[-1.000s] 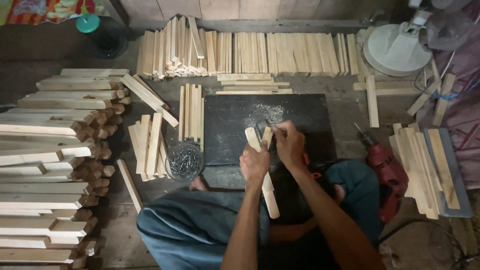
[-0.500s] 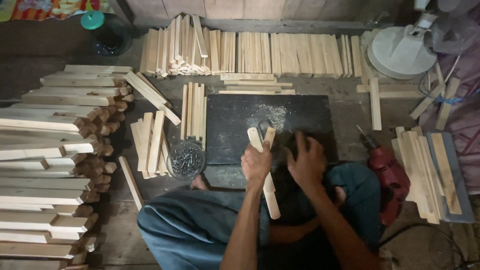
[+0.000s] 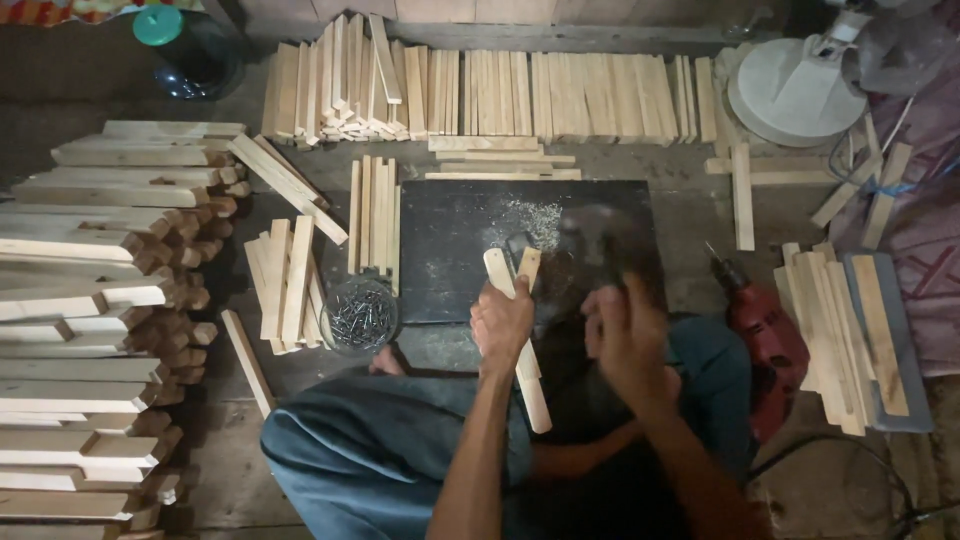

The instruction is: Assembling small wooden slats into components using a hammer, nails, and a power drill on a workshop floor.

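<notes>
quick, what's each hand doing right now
Left hand: closed on the wooden sticks.
Right hand: raised and motion-blurred; cannot tell whether it holds anything.

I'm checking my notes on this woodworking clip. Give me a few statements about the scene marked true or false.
1. The left hand holds wooden slats over the dark board. True.
2. The right hand rests flat and sharp on the floor. False: it is raised and motion-blurred, with a blurred dark tool above it.
3. A container of nails sits left of the board. True.
4. The red drill lies on the person's left. False: it lies on the right, beside a slat stack.
5. The back wall is lined with metal pipes. False: rows of wooden slats lie there.
</notes>
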